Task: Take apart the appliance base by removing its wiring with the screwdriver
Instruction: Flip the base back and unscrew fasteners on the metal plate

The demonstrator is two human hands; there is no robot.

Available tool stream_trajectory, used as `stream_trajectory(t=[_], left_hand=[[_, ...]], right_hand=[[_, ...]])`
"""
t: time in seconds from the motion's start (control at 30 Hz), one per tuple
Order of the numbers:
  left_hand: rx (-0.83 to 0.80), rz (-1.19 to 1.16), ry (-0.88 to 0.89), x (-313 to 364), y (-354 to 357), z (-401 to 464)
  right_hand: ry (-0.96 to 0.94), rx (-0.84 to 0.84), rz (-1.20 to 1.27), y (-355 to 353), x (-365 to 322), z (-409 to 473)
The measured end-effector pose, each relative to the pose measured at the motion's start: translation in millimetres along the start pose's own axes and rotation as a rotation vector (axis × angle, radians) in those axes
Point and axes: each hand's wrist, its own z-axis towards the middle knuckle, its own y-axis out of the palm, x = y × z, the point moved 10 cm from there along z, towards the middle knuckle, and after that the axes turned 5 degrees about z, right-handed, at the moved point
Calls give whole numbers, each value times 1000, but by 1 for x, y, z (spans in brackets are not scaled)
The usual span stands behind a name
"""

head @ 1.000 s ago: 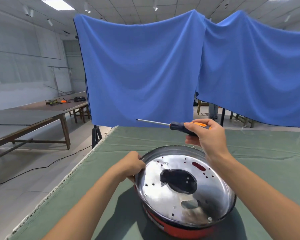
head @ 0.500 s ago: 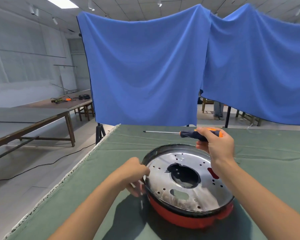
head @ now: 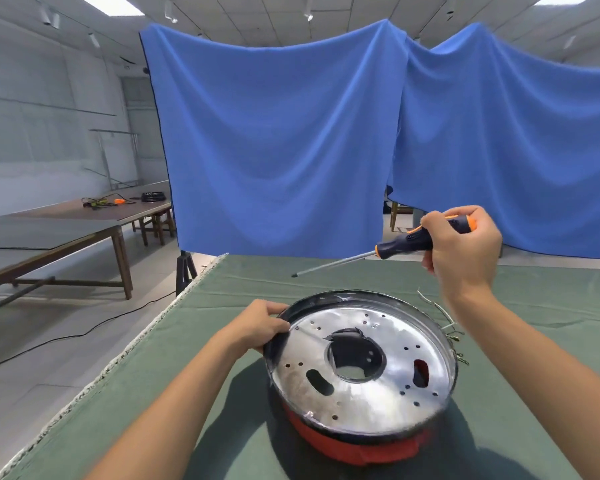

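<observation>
Green-clothed bench (head: 222, 393) carries 1 appliance base (head: 361, 368), nr front edge, open side up, red shell beneath. L hand (head: 260, 327) grips its rim, likely to steady it. Loose wiring (head: 444, 317) shows at far-right rim. R hand (head: 465, 251), grip closed round 1 screwdriver (head: 406, 242), raised beyond base, tip clear of work. Blue drapes (head: 274, 150) behind.

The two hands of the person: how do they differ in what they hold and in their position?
The left hand grips the dark rim of the round silver and red appliance base, low on the green cloth; the right hand holds the black and orange screwdriver raised above the table. The left hand touches the base; the right hand is apart from it. Both have fingers curled round something.
</observation>
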Motion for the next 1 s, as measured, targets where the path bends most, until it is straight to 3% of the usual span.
stream_trajectory(t=[0.1, 0.23, 0.4, 0.6, 0.73, 1.0], left_hand=[[-38, 13, 53, 6, -2, -1], [-77, 225, 135, 21, 6, 1], [94, 305, 88, 13, -6, 1], [89, 480, -46, -9, -13, -10], [276, 576, -6, -2, -18, -17], [387, 777, 111, 10, -14, -18]], right_hand=[[-108, -19, -102, 7, -22, 5], [-207, -92, -175, 23, -47, 7], [-284, -159, -264, 42, -61, 0], [-305, -223, -291, 64, -63, -8], [-346, -233, -312, 72, -64, -15], [-378, -205, -325, 66, -65, -16]])
